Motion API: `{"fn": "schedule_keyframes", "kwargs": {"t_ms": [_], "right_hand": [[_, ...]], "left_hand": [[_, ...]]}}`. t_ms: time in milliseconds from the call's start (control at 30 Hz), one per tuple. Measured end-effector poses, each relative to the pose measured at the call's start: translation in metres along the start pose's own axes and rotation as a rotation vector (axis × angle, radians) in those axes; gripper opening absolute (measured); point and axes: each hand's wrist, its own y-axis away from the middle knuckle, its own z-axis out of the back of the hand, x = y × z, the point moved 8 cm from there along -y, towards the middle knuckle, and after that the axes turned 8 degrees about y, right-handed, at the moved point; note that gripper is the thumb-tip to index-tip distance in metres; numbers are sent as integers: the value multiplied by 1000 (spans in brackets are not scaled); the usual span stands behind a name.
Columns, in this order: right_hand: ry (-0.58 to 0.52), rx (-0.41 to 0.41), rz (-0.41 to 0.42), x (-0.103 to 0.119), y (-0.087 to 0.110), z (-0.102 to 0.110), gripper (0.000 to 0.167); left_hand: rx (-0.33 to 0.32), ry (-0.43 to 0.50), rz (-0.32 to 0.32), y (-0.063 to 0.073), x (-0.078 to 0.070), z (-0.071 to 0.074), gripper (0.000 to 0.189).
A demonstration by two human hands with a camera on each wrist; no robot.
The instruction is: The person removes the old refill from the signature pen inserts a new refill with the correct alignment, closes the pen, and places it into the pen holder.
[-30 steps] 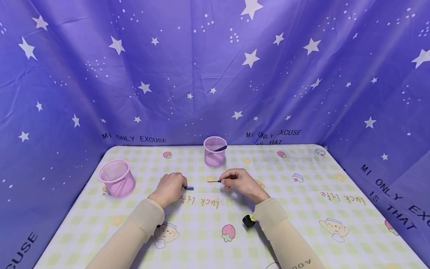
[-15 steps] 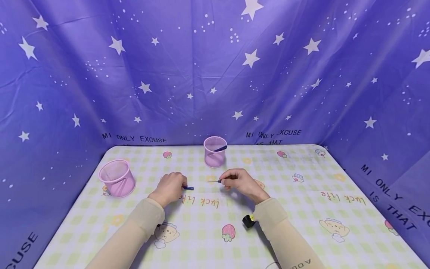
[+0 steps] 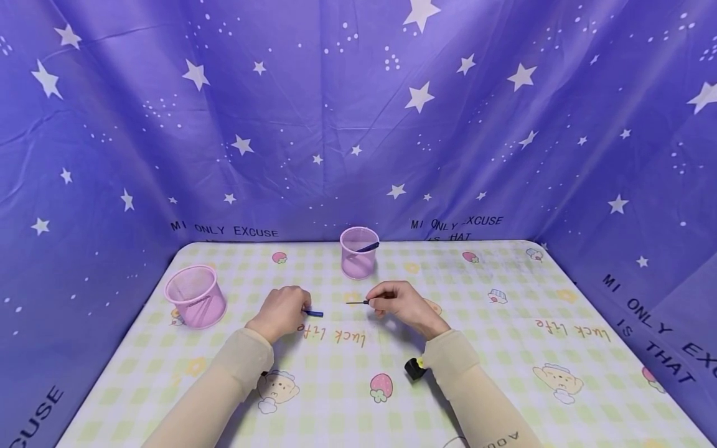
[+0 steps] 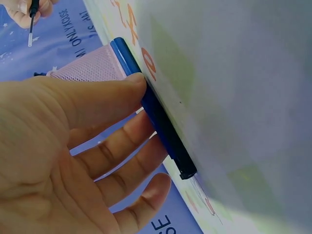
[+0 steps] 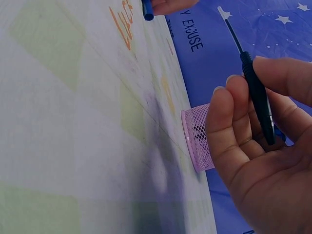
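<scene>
My left hand pinches a blue pen barrel between thumb and fingers, low over the tablecloth. One end of the barrel, with a dark clip-like piece, points toward the lower right of the left wrist view. Across a short gap, my right hand holds a pen's dark tapered grip section between thumb and fingers. From it a thin refill sticks out toward the left hand. A small blue piece shows behind the grip section, mostly hidden by the right hand.
A pink mesh cup holding a dark pen stands at the back middle of the checked tablecloth. Another pink mesh cup is at the left. A black object sits by the right cuff. Purple starry curtains surround the table.
My left hand has shifted very slightly left, and a little more of the blue barrel shows, tilted slightly down to the right. The right hand and grip section stay in place.
</scene>
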Motion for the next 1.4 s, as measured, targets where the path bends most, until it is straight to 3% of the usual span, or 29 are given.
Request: {"fn": "schedule_keyframes", "kwargs": {"t_ms": [267, 567, 1033, 1400], "right_hand": [[-9, 1, 1, -13, -7, 1, 23], [-14, -7, -2, -33, -16, 2, 22], [-1, 0, -10, 0, 1, -1, 24], [3, 11, -6, -2, -1, -3, 22]], "left_hand": [[-4, 2, 0, 1, -3, 4, 16], [-54, 81, 8, 5, -9, 17, 19], [-67, 274, 30, 10, -17, 20, 21], [-106, 388, 3, 12, -27, 20, 21]]}}
